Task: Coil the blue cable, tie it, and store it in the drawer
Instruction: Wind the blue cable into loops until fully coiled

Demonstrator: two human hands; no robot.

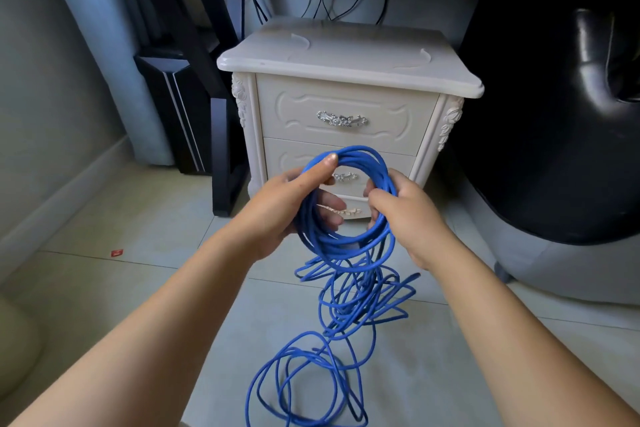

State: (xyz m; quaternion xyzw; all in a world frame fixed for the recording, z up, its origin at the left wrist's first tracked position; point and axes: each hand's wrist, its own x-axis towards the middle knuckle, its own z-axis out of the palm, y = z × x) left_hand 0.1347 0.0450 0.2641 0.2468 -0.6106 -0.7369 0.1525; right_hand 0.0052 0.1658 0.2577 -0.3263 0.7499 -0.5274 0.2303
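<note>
Left hand (287,208) grips the coiled cable (346,243), right hand (410,218) pinches its right side; I'd lay each new loop the same size (tangled slack on the floor (138,291) may snag).

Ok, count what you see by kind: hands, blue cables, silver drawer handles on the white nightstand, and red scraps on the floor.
hands: 2, left hand, right hand
blue cable: 1
drawer handles: 2
red scrap: 1
total: 6
</note>
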